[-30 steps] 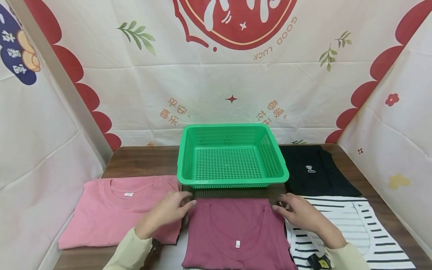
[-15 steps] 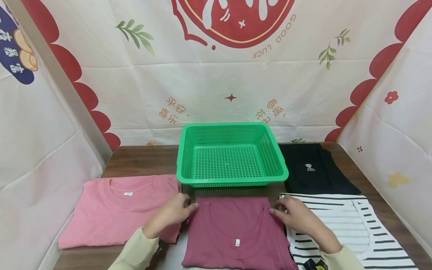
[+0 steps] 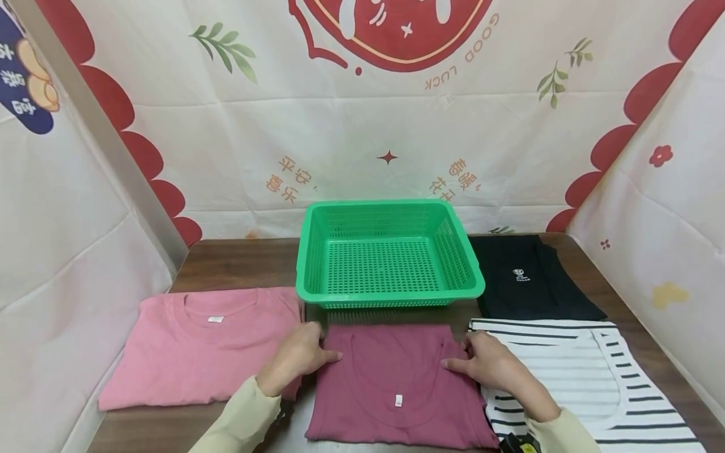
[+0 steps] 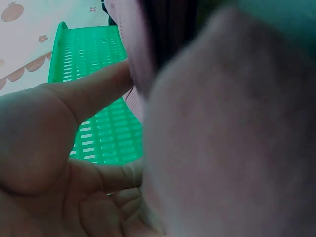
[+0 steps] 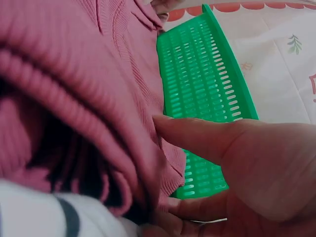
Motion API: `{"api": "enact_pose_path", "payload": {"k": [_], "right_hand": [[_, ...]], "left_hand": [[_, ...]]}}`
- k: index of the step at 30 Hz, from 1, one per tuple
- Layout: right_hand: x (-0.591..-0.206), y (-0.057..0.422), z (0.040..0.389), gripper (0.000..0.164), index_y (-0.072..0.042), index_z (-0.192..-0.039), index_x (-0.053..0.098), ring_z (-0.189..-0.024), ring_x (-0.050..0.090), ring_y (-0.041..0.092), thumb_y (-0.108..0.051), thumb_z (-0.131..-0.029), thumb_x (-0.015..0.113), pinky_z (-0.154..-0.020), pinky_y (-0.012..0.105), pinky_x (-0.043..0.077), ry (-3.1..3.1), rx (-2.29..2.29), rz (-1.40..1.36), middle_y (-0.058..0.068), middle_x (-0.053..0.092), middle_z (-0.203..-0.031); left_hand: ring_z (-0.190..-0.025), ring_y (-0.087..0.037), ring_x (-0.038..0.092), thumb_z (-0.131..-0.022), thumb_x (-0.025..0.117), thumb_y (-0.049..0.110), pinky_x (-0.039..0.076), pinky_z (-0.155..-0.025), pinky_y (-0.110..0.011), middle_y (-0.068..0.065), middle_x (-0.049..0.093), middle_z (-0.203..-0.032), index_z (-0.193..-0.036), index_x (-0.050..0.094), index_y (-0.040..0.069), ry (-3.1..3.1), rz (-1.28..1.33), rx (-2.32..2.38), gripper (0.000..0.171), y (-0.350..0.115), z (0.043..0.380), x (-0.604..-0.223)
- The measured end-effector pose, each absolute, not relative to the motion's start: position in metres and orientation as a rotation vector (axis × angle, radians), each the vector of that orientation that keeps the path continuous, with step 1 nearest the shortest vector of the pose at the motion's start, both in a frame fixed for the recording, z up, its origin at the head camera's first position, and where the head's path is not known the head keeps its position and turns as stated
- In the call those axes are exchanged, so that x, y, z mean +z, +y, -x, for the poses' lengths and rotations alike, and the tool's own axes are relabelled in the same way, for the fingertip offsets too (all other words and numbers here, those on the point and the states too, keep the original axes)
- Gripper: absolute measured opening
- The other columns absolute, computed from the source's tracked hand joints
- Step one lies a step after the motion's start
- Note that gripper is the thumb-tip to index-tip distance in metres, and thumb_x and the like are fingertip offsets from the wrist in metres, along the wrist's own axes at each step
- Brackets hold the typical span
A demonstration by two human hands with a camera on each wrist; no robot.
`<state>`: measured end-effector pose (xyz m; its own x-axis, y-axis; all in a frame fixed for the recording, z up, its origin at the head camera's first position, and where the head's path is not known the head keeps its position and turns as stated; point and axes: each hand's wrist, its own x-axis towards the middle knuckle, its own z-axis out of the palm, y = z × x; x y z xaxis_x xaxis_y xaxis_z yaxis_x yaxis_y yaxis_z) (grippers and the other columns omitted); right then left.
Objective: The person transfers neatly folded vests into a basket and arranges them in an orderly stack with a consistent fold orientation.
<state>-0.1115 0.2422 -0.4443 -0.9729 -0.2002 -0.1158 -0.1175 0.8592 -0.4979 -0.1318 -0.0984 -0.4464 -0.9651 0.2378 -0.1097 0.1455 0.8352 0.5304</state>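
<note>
A folded maroon ribbed shirt [image 3: 391,377], with a wide scooped neck and small white tag, lies at the front middle in the head view. My left hand [image 3: 303,352] holds its left edge near the far corner, thumb on top and fingers down at the side. At the opposite edge my right hand [image 3: 493,362] grips it likewise. The right wrist view shows that thumb [image 5: 197,133] on the ribbed cloth, with the fingers partly hidden behind the folded layers. In the left wrist view the left thumb [image 4: 98,91] meets the cloth, and a blurred shape covers the right half.
A green plastic basket [image 3: 391,297] stands behind the maroon shirt. To the left lies a folded pink T-shirt [image 3: 198,358]. A black folded garment [image 3: 527,289] and a striped white shirt [image 3: 589,377] lie to the right. A printed cloth [image 3: 385,126] hangs behind the wooden table [image 3: 243,258].
Both hands have moved inward, from beside the maroon shirt onto its side edges, thumbs now over the cloth. The head view has tilted slightly; the shirt itself lies much as before.
</note>
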Motion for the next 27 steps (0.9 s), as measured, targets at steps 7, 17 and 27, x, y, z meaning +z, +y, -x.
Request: {"api": "enact_pose_path", "payload": {"k": [7, 17, 27], "right_hand": [[-0.448, 0.238, 0.112, 0.044, -0.010, -0.061, 0.047, -0.052, 0.036, 0.011, -0.040, -0.069, 0.078, -0.046, 0.028, 0.033, 2.839, -0.773, 0.183, -0.004, 0.037, -0.055], [-0.450, 0.233, 0.111, 0.033, -0.008, -0.066, 0.055, -0.053, 0.046, 0.013, -0.033, -0.076, 0.074, -0.050, 0.030, 0.042, 2.802, -0.824, 0.153, 0.002, 0.050, -0.060], [-0.449, 0.224, 0.098, 0.023, -0.006, -0.085, 0.056, -0.069, 0.049, 0.015, -0.024, -0.082, 0.070, -0.063, 0.035, 0.044, 2.860, -0.836, 0.172, 0.004, 0.054, -0.075]], "left_hand": [[-0.054, -0.015, 0.042, -0.072, 0.078, 0.033, 0.039, -0.048, -0.029, -0.001, 0.046, -0.060, -0.065, 0.056, 0.009, 2.807, -0.268, 0.762, 0.033, -0.095, 0.132, -0.447], [-0.071, -0.021, 0.047, -0.076, 0.073, 0.033, 0.047, -0.067, -0.038, -0.010, 0.052, -0.084, -0.081, 0.064, 0.003, 2.840, -0.296, 0.675, 0.031, -0.090, 0.132, -0.448], [-0.064, -0.019, 0.049, -0.082, 0.068, 0.026, 0.045, -0.059, -0.035, -0.005, 0.056, -0.070, -0.087, 0.061, 0.003, 2.799, -0.369, 0.824, 0.024, -0.091, 0.128, -0.449]]}}
